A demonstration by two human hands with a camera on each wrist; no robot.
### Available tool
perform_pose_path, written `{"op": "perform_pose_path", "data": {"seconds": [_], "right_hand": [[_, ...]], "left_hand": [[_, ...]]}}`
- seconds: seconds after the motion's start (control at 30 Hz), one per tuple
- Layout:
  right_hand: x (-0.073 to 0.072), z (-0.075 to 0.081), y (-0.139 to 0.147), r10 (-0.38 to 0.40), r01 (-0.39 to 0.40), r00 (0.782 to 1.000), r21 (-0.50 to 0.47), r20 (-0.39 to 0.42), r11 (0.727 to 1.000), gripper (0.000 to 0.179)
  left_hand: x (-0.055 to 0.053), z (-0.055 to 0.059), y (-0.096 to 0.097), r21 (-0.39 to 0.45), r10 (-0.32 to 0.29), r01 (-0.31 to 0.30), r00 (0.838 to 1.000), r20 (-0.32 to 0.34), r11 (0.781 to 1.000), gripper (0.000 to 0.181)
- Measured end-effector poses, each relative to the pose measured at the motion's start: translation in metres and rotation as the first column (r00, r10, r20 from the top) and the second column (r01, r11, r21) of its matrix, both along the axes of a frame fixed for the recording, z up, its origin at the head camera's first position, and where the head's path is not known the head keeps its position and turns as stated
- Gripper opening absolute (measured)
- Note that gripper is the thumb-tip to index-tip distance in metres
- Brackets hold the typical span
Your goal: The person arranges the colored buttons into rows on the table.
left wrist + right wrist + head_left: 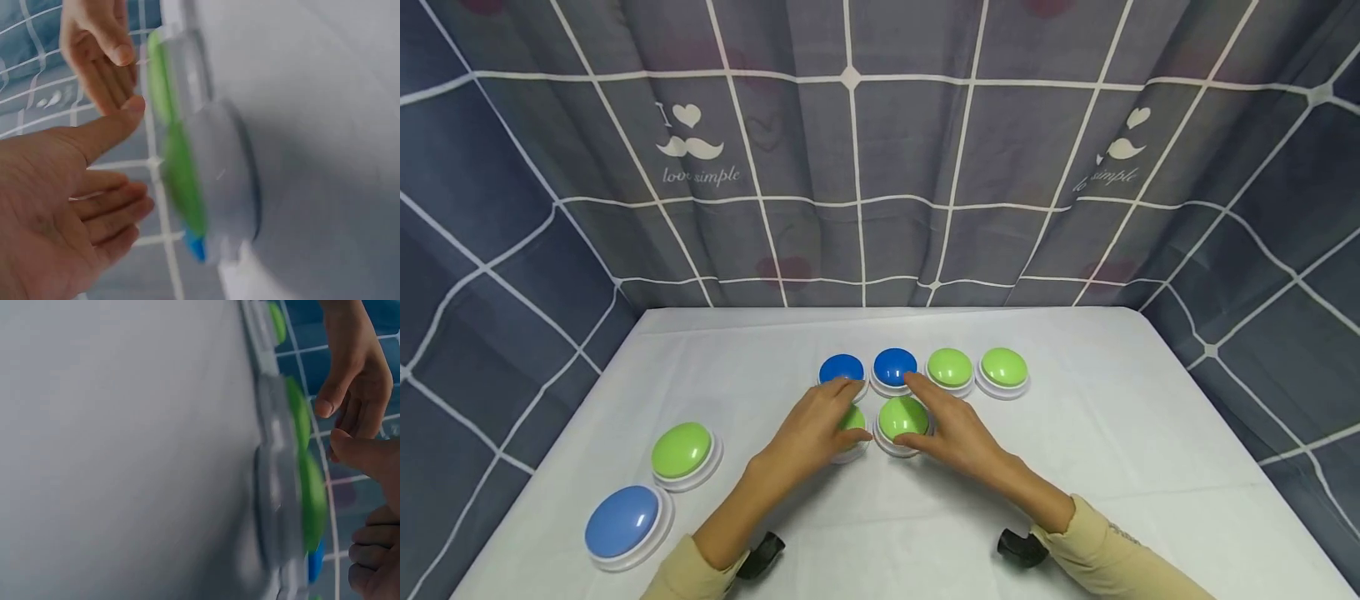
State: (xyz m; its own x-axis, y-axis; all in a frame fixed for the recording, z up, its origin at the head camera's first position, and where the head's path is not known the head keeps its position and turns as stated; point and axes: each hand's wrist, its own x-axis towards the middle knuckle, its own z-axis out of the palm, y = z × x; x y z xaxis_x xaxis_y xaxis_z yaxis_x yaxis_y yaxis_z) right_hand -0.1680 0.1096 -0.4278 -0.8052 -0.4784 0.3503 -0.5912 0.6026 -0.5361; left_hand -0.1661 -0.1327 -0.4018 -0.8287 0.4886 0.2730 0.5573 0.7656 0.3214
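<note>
Two green push buttons with white bases stand side by side mid-table, the left one (852,418) partly covered by my left hand (818,419), the right one (902,417) beside my right hand (958,429). Both hands hover over this pair, holding nothing. In the left wrist view, the left hand (69,194) has thumb and fingers apart, with a gap to the green domes (184,181). The right wrist view has the right hand (378,531) with loosely bent fingers, also off the buttons (312,500). Just behind, two blue buttons (895,367) stand near the fingertips.
Right of the blue pair are two more green buttons (950,367). At the table's left lie a green button (681,450) and a larger-looking blue button (622,522). White cloth (1120,467) covers the table; a grey checked curtain (895,142) encloses its back and sides.
</note>
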Motion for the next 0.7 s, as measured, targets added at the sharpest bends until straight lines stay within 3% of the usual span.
{"op": "perform_pose_path", "data": {"seconds": [0.1, 0.2, 0.33, 0.4, 0.43, 0.5, 0.57, 0.63, 0.7], "right_hand": [[0.002, 0.010, -0.023, 0.043, -0.042, 0.998, -0.031, 0.040, 0.999, 0.087], [0.007, 0.019, -0.050, 0.096, -0.092, 0.991, -0.049, 0.090, 0.995, 0.088], [0.018, 0.027, -0.090, 0.196, -0.191, 0.973, -0.047, 0.122, 0.980, 0.088], [0.023, 0.029, -0.111, 0.249, -0.246, 0.961, -0.035, 0.118, 0.969, 0.088], [0.025, 0.029, -0.121, 0.274, -0.273, 0.955, -0.024, 0.110, 0.962, 0.088], [0.029, 0.028, -0.140, 0.311, -0.313, 0.945, 0.005, 0.106, 0.950, 0.087], [0.032, 0.024, -0.157, 0.331, -0.338, 0.935, 0.045, 0.125, 0.940, 0.087], [0.035, 0.019, -0.172, 0.331, -0.346, 0.932, 0.089, 0.150, 0.934, 0.088], [0.035, 0.012, -0.185, 0.323, -0.345, 0.930, 0.119, 0.174, 0.931, 0.091]], "left_hand": [[0.017, 0.013, -0.027, 0.038, 0.104, -0.103, 0.994, -0.033, 0.994, 0.072], [0.038, 0.024, -0.060, 0.071, 0.205, -0.199, 0.975, -0.084, 0.977, 0.072], [0.071, 0.029, -0.110, 0.110, 0.323, -0.307, 0.927, -0.188, 0.945, 0.077], [0.089, 0.028, -0.134, 0.109, 0.383, -0.368, 0.904, -0.192, 0.923, 0.081], [0.097, 0.027, -0.144, 0.094, 0.420, -0.409, 0.891, -0.174, 0.907, 0.083], [0.111, 0.025, -0.163, 0.031, 0.493, -0.493, 0.867, -0.069, 0.870, 0.089], [0.123, 0.021, -0.179, -0.063, 0.556, -0.552, 0.830, 0.052, 0.831, 0.098], [0.131, 0.015, -0.193, -0.172, 0.600, -0.577, 0.783, 0.164, 0.799, 0.109], [0.138, 0.007, -0.203, -0.229, 0.619, -0.576, 0.748, 0.240, 0.785, 0.116]]}}
